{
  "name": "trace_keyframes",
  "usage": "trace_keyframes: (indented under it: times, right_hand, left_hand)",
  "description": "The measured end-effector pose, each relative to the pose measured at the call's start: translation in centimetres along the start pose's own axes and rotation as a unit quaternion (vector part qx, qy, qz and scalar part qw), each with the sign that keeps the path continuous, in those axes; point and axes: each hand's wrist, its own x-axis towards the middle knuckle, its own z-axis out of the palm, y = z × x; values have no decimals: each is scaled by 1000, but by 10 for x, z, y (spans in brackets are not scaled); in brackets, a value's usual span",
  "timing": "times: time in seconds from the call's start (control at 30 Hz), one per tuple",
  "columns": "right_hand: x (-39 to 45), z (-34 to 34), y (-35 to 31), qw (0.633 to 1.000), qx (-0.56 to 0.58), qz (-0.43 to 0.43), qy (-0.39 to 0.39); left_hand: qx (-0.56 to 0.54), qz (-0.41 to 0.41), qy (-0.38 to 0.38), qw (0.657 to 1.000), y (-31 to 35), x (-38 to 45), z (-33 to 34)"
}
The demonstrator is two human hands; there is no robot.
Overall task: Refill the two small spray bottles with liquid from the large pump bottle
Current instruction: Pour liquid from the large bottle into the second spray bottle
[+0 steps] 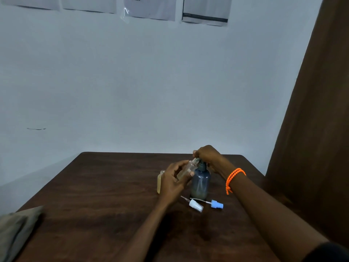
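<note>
Dark brown wood, a table (94, 195) set against a pale blue-grey wall (151, 82), carries everything. On it stands the large pump bottle (200, 183), blue-grey and upright, with the right hand (207, 156) closed down over its pump head. Tilted against that spout is a small clear spray bottle (186, 170), gripped around its body by the left hand (174, 179), mouth up toward the nozzle. Just behind the left hand's knuckles stands the second small bottle (159, 183), uncapped, holding yellowish liquid. Nearer the person than both hands lie two loose spray tops, a white one (195, 205) and a blue one (217, 204), side by side. An orange bracelet (234, 176) circles the right wrist.
</note>
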Motion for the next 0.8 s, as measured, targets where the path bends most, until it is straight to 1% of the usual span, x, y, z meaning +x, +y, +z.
trace_keyframes:
  times: [0.17, 0.27, 0.4, 0.53, 0.63, 0.8]
  right_hand:
    - [7, 5, 5, 1000, 17, 2, 6]
    - [10, 6, 12, 1000, 6, -10, 18]
    - [5, 0, 3, 1000, 21, -5, -2]
    - [3, 4, 4, 1000, 20, -10, 1]
    - [2, 5, 8, 1000, 17, -5, 6]
    - [2, -1, -2, 1000, -12, -20, 4]
  left_hand:
    - [-8, 2, 0, 1000, 0, 0, 0]
    - [-8, 6, -4, 1000, 2, -1, 1]
    - [-8, 3, -2, 1000, 3, -1, 1]
    - [-11, 1, 1, 1000, 5, -2, 0]
    - [-4, 4, -3, 1000, 6, -3, 1]
    - [-37, -15, -1, 999, 7, -4, 2]
